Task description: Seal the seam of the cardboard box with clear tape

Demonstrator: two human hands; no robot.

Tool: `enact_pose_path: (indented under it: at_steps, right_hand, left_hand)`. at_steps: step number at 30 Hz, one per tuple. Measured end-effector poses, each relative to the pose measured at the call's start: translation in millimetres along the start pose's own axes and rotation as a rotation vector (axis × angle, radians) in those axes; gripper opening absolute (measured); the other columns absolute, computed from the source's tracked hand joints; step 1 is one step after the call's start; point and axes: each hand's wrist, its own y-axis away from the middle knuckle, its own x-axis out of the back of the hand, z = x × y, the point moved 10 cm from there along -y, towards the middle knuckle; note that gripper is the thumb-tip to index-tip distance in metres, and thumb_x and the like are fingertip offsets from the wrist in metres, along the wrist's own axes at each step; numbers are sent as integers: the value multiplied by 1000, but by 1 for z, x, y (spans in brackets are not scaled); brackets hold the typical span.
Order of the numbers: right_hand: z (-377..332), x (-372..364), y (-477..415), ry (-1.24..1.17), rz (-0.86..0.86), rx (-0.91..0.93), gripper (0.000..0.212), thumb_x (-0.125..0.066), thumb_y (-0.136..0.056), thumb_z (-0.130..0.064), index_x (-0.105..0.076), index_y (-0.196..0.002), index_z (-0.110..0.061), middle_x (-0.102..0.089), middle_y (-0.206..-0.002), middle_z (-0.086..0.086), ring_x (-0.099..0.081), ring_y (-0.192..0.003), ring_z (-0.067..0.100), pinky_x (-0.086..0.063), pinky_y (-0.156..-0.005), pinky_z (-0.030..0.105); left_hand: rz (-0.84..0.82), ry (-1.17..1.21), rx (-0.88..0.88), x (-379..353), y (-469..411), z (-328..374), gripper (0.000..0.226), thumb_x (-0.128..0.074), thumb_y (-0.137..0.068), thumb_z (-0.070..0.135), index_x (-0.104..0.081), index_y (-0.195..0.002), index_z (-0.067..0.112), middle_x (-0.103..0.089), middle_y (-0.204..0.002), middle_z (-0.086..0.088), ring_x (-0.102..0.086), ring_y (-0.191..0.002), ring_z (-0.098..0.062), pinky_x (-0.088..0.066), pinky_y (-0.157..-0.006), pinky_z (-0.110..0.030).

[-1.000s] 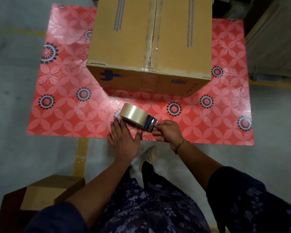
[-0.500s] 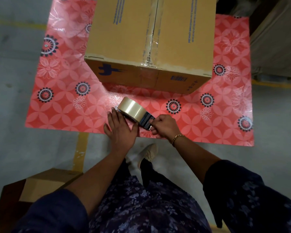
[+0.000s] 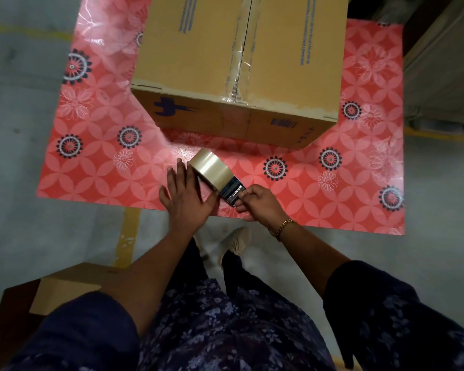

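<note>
Left hand [image 3: 185,199] cups tape roll [image 3: 210,170]; right hand [image 3: 257,203] pinches its end near mat edge [image 3: 105,200].

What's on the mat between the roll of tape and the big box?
Nothing. In the head view, only bare red flowered mat lies between the tape roll and the cardboard box.

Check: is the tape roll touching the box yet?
No. The tape roll sits between both hands above the red mat, apart from the cardboard box.

Cardboard box [image 3: 241,65] sits on mat [image 3: 97,162], far side. Tape roll [image 3: 210,170] nearer, between left hand [image 3: 186,199] and right hand [image 3: 257,203]. Small box [image 3: 73,285] off mat, near left.
</note>
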Motion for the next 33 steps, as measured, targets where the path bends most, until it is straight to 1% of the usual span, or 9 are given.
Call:
enact_pose_path:
  at_steps: [3, 6, 9, 12, 17, 21, 25, 28, 33]
  right_hand:
    - [2, 1, 0, -31, -29, -17, 11, -56, -101, -21, -58, -95, -13, -74, -89, 5, -72, -72, 10, -55, -52, 23]
    - [3, 2, 0, -44, -43, -22, 12, -56, -101, -20, -58, -91, -14, -74, -89, 5, -74, -74, 12, -57, -53, 25]
    - [2, 3, 1, -44, -22, -18, 11, -55, -101, -19, -59, -94, -13, -74, -88, 5, -74, -76, 13, -58, -55, 26]
    - [4, 3, 1, -50, 6, -32, 13, -55, -97, -21, -63, -94, -12, -76, -91, 8, -75, -80, 17, -59, -59, 30]
    - [0, 5, 2, -59, 32, -59, 28, -60, -94, -33, -67, -99, -6, -77, -90, 11, -76, -79, 21, -62, -63, 36]
    - [0, 7, 1, -54, 48, -64, 23, -56, -88, -28, -68, -89, -8, -78, -90, 14, -77, -84, 27, -63, -70, 45]
    - [-6, 9, -1, 32, 127, -3, 33, -69, -91, -38, -66, -90, -6, -78, -83, 9, -76, -73, 17, -63, -58, 35]
    - [-5, 6, -4, 8, 150, 2, 14, -65, -95, -24, -65, -87, -13, -77, -84, 9, -76, -74, 16, -61, -56, 32]
    - [-8, 5, -5, -31, 106, -14, 11, -62, -97, -18, -63, -87, -14, -76, -88, 9, -75, -77, 13, -60, -54, 29]
  left_hand:
    - [-19, -54, -55, -2, -3, -1, 98, -39, -85, 76, -17, -161, 18, -4, -172, -3, -4, -157, -32, -14, -116, -62]
    - [-38, -68, -49, -8, -3, -2, 96, -37, -88, 73, -15, -161, 14, -7, -171, -4, -6, -157, -30, -15, -115, -63]
    - [-23, -102, -71, -9, 7, 2, 84, -38, -92, 63, -25, -158, 13, -15, -170, -8, -12, -156, -30, -16, -115, -61]
    - [-11, -154, -208, -10, 25, 13, 73, -38, -95, 56, -37, -154, 13, -27, -166, -9, -20, -154, -29, -18, -115, -56]
    - [6, -257, -358, -13, 37, 14, 64, -45, -98, 50, -41, -152, 18, -38, -160, -10, -32, -148, -31, -25, -111, -54]
    - [59, -369, -529, -3, 37, 24, 55, -49, -97, 47, -48, -145, 21, -46, -152, -11, -42, -140, -35, -32, -106, -54]
    - [59, -413, -558, 1, 33, 24, 59, -49, -95, 52, -47, -147, 23, -49, -147, -10, -46, -133, -33, -34, -98, -51]
    - [57, -403, -566, 4, 27, 25, 62, -49, -93, 58, -48, -145, 24, -51, -141, -9, -49, -126, -32, -35, -93, -49]
    - [42, -415, -651, 7, 17, 25, 68, -46, -92, 66, -46, -146, 25, -52, -137, -9, -51, -120, -32, -36, -91, -49]
